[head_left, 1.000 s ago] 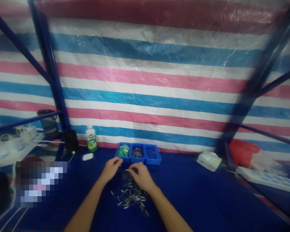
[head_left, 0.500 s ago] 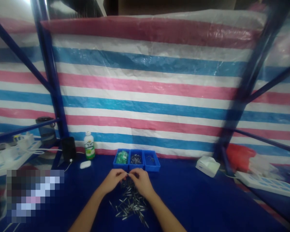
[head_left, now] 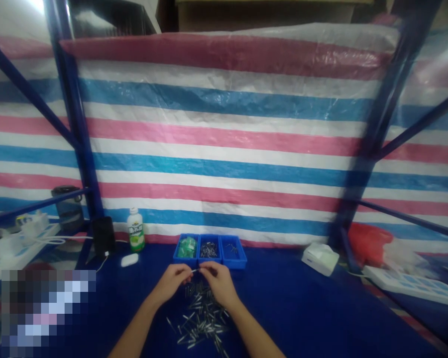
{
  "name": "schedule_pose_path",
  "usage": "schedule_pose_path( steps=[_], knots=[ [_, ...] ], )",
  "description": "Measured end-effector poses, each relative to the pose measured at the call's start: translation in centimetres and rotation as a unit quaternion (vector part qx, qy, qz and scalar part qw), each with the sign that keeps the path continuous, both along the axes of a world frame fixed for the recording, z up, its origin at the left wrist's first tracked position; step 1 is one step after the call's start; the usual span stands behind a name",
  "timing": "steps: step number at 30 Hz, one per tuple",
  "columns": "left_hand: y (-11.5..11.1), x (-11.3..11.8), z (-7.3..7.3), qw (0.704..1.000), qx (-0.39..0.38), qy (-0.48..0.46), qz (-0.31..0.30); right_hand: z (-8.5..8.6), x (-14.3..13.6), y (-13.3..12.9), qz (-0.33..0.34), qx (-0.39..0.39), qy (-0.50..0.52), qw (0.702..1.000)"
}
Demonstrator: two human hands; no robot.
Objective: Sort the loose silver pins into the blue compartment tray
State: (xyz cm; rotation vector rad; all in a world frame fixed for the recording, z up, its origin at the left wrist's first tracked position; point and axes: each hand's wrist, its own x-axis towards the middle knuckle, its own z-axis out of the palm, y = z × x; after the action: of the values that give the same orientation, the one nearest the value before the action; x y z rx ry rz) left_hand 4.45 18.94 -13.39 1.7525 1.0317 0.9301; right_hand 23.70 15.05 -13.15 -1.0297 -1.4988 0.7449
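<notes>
My left hand (head_left: 173, 281) and my right hand (head_left: 219, 283) meet over the blue table, fingertips pinched. Between them runs a short, thin metal pin (head_left: 195, 270), one end at each hand; its exact kind is too small to make out. Just below lies a loose pile of slim silvery metal pins (head_left: 205, 318), partly hidden by my right hand. Beyond my fingers stand three joined blue bins: the left bin (head_left: 177, 259) holds green-wrapped stuff, the middle bin (head_left: 210, 261) many small dark metal pieces, and the right bin (head_left: 236, 263) a few such pieces.
A white-and-green bottle (head_left: 136, 231), a black phone-like device (head_left: 103, 236) and a white case (head_left: 129, 260) stand at the left. On the right are a tissue pack (head_left: 320, 258) and a power strip (head_left: 410, 287). Blue posts and a striped sheet (head_left: 224, 149) enclose the back.
A little more of the pin shows between my fingertips, which have drawn slightly apart. The view has tilted slightly, so the background sits lower in the picture.
</notes>
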Motion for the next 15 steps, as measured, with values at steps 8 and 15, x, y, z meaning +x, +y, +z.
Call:
schedule_pose_path(
  steps=[8, 15],
  knots=[
    [0.0, -0.2, -0.6, 1.000, 0.029, -0.008, 0.010, -0.2, -0.2, -0.5, -0.003, 0.018, -0.038, 0.999],
    [0.1, 0.6, -0.5, 0.995, 0.069, 0.040, 0.059, 1.3, -1.1, -3.0, 0.028, 0.127, -0.252, 0.959]
  ],
)
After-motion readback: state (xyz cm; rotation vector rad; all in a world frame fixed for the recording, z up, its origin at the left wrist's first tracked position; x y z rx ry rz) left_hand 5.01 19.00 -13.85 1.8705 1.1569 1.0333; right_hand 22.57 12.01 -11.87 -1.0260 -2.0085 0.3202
